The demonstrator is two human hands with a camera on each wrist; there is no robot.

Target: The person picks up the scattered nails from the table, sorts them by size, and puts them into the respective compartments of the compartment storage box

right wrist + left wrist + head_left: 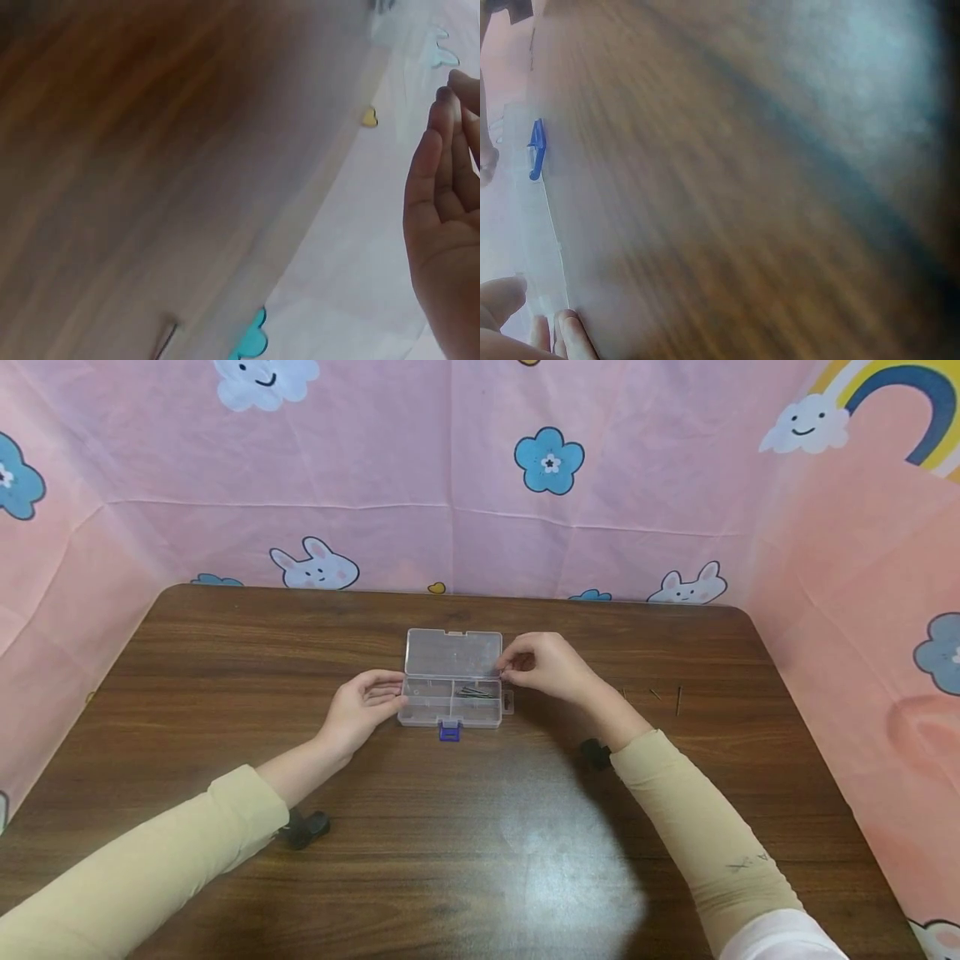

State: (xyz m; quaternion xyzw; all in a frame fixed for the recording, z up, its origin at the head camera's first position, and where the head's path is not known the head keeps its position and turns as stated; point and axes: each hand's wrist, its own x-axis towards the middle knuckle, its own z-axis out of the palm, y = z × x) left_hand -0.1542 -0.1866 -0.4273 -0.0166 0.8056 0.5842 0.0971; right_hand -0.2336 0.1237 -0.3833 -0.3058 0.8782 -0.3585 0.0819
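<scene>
A clear plastic compartment box (425, 713) stands on the table with its lid (453, 653) raised at the back. On its front edge is a blue latch (449, 732), also visible in the left wrist view. Several thin, screw-like metal pieces (476, 692) lie in the back right compartment. My left hand (358, 710) grips the box's left end between thumb and fingers. By the right edge, near the hinge, is my right hand (551, 667), its thumb and fingertips brought together. Whether something small is between those fingertips cannot be made out.
More thin metal pieces lie on the wooden table (450, 877) to the right, one of them a longer brass-coloured piece (679, 700). Dark wrist devices (307, 828) sit under both forearms. A pink patterned cloth (405, 452) hangs behind the table and at its sides.
</scene>
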